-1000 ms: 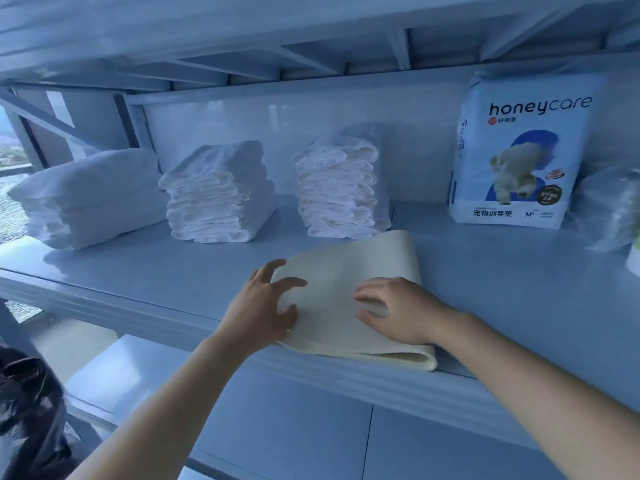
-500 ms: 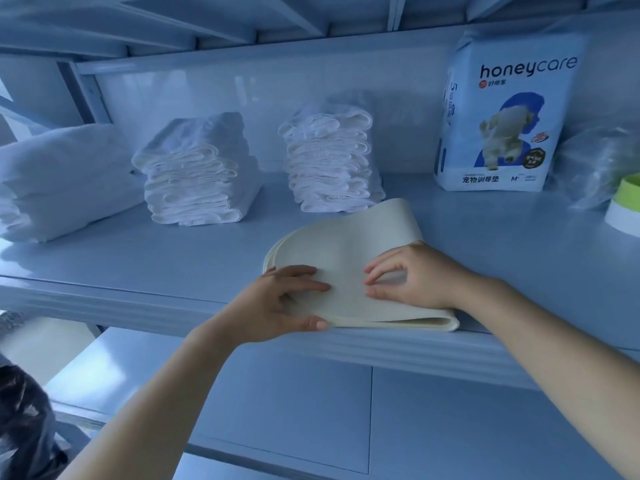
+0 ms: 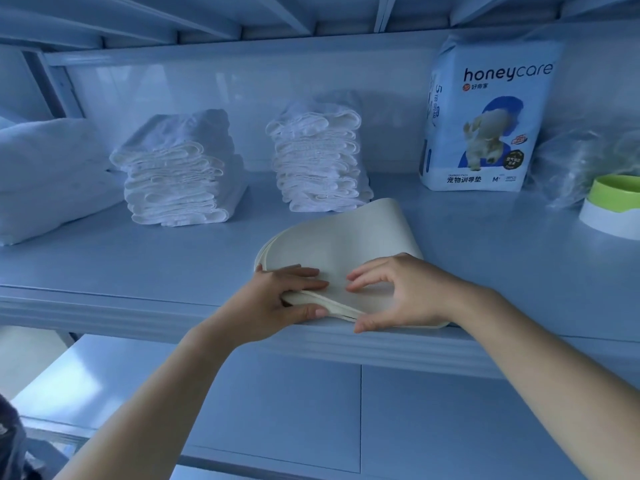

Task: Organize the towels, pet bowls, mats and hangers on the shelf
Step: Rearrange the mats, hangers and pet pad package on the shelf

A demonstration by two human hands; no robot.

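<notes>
The folded cream mat (image 3: 346, 244) lies at the front edge of the shelf (image 3: 138, 265), a little right of the middle. Its far end curls up off the surface, just in front of the right towel stack (image 3: 318, 161).

The left hand (image 3: 277, 303) grips the mat's near left corner. Its fingers lie flat across the top and its thumb is tucked under the front edge, where the layers gape slightly. The right hand (image 3: 405, 292) is just beside it on the near right part of the mat. Its fingers are arched with the tips pressing the top, and its thumb is hooked along the front edge, so it pinches the mat too. The fingertips of the two hands come close but do not touch.

Along the back of the shelf, a bulky folded towel (image 3: 45, 174) lies at the left edge. Next comes the left towel stack (image 3: 176, 181), then the right one, both of white folded cloths. Further right, a honeycare pack (image 3: 485, 116) of pet pads stands upright at the back. At the right edge sits a green-and-white pet bowl (image 3: 613, 209), with a crinkled clear plastic bag (image 3: 581, 157) just behind it.
</notes>
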